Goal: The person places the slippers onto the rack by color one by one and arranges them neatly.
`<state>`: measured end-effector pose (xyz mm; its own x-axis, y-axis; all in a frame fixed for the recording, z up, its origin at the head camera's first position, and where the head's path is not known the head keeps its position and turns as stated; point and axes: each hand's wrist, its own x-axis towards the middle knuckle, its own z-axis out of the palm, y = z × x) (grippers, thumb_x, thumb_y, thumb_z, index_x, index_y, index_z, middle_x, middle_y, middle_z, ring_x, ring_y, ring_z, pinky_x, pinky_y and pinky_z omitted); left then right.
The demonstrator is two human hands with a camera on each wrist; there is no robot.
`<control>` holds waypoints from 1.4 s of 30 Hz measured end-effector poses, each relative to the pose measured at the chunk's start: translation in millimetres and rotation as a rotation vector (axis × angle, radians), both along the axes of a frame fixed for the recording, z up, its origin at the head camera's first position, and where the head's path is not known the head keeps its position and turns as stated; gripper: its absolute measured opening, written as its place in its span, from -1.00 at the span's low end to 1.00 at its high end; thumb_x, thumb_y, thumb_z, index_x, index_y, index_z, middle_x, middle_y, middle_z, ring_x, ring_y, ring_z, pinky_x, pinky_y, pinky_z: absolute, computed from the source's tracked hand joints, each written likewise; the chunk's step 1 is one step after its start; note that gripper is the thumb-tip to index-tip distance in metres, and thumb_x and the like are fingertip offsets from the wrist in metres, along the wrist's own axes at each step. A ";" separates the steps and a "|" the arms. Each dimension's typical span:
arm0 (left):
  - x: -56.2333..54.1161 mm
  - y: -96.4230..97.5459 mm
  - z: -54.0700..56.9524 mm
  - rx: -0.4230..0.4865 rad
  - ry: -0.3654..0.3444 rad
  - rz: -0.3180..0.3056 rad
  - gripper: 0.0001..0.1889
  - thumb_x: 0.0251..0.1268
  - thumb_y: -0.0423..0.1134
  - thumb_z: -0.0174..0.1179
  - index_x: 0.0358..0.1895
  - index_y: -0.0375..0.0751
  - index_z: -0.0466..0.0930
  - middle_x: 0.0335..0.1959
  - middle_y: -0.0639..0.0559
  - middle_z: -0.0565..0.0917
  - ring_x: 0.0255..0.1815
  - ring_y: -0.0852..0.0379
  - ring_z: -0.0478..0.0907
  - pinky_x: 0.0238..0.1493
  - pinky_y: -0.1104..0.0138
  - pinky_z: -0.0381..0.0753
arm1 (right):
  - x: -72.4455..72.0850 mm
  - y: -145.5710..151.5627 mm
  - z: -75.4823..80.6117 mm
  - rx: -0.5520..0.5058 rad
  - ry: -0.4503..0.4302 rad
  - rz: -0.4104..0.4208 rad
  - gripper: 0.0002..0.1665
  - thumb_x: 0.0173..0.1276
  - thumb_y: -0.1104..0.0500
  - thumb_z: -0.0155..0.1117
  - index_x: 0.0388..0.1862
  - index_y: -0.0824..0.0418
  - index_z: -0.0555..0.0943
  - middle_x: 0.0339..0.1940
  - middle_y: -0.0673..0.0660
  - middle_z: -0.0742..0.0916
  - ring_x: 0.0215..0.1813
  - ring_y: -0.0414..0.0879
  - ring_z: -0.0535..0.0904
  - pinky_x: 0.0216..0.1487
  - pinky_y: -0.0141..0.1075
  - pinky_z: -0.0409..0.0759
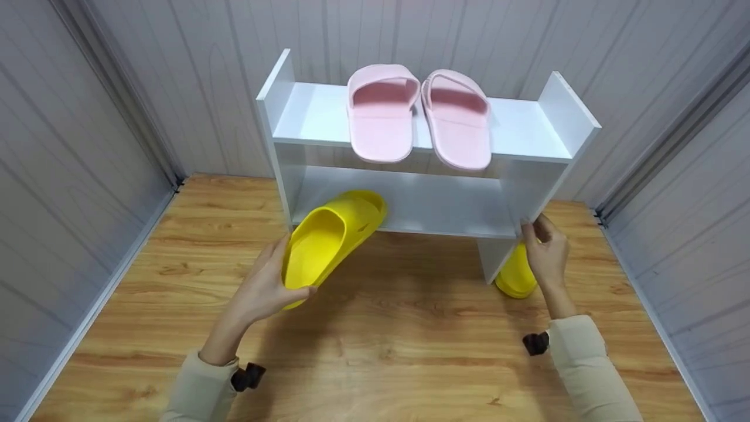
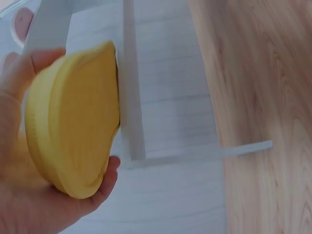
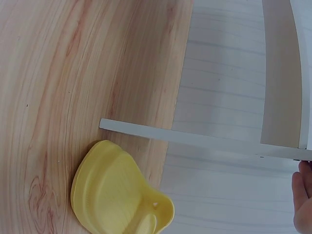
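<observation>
My left hand [image 1: 263,287] grips a yellow slipper [image 1: 334,234] by its heel end, thumb on the near side. The slipper is tilted, its toe overlapping the left part of the middle board of the white shelf [image 1: 445,205] in the head view. In the left wrist view the slipper's sole [image 2: 87,117] faces the camera. My right hand [image 1: 548,252] holds the front edge of the shelf's right side panel [image 3: 214,141] with thumb and fingers. Below that hand a second yellow slipper [image 3: 117,190] stands on the floor, just outside the panel and partly hidden in the head view.
Two pink slippers [image 1: 381,117] sit side by side on the top board, heels jutting over its front edge. Pale panelled walls [image 1: 117,76] enclose the shelf behind and on both sides. Wood-grain floor [image 1: 381,351] stretches in front and underneath.
</observation>
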<state>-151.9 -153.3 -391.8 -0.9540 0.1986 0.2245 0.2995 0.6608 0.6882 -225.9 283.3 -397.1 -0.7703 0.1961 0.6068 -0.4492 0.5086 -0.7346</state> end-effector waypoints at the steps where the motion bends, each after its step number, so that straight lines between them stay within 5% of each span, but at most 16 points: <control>1: -1.1 2.2 -0.6 0.001 0.015 0.017 0.01 -0.26 -0.11 0.39 0.33 -0.29 0.00 0.14 -0.27 0.25 -0.01 -0.07 0.26 -0.11 0.04 0.31 | 0.2 0.0 -0.1 -0.001 -0.002 -0.001 -0.67 0.24 0.32 0.10 -0.04 0.48 0.50 -0.22 0.33 0.64 -0.21 -0.23 0.55 -0.21 -0.49 0.47; 14: -18.6 29.2 -9.0 -0.030 0.190 0.172 -0.05 -0.24 -0.01 0.36 0.23 -0.45 0.11 0.08 -0.33 0.34 0.02 -0.18 0.29 -0.02 -0.01 0.26 | 2.0 -1.1 0.7 0.007 -0.015 -0.014 -0.68 0.25 0.32 0.08 -0.04 0.45 0.51 -0.20 0.30 0.64 -0.20 -0.24 0.55 -0.20 -0.52 0.45; 23: -32.9 38.1 -9.9 -0.046 0.285 0.209 -0.14 -0.26 -0.03 0.36 0.13 -0.49 0.22 -0.07 -0.33 0.42 -0.07 -0.18 0.31 -0.02 0.05 0.23 | 1.5 -0.6 -0.7 0.003 -0.006 -0.007 -0.69 0.25 0.32 0.08 -0.05 0.46 0.52 -0.21 0.30 0.64 -0.23 -0.24 0.55 -0.23 -0.51 0.46; 34: -42.0 44.0 -6.0 -0.035 0.208 0.234 -0.12 -0.21 0.00 0.34 0.17 -0.46 0.16 -0.03 -0.31 0.36 -0.02 -0.17 0.23 -0.02 0.04 0.20 | 0.7 -0.5 0.2 0.015 0.001 -0.022 -0.68 0.24 0.32 0.10 -0.05 0.45 0.52 -0.20 0.30 0.64 -0.21 -0.25 0.55 -0.20 -0.51 0.46; 42: -48.7 48.2 -8.2 -0.037 0.273 0.263 -0.10 -0.24 -0.01 0.35 0.15 -0.52 0.17 0.00 -0.37 0.35 -0.08 -0.22 0.27 -0.06 0.02 0.23 | -0.4 0.8 -0.3 0.006 -0.011 -0.012 -0.70 0.25 0.32 0.08 -0.08 0.47 0.53 -0.24 0.30 0.65 -0.24 -0.30 0.54 -0.20 -0.50 0.46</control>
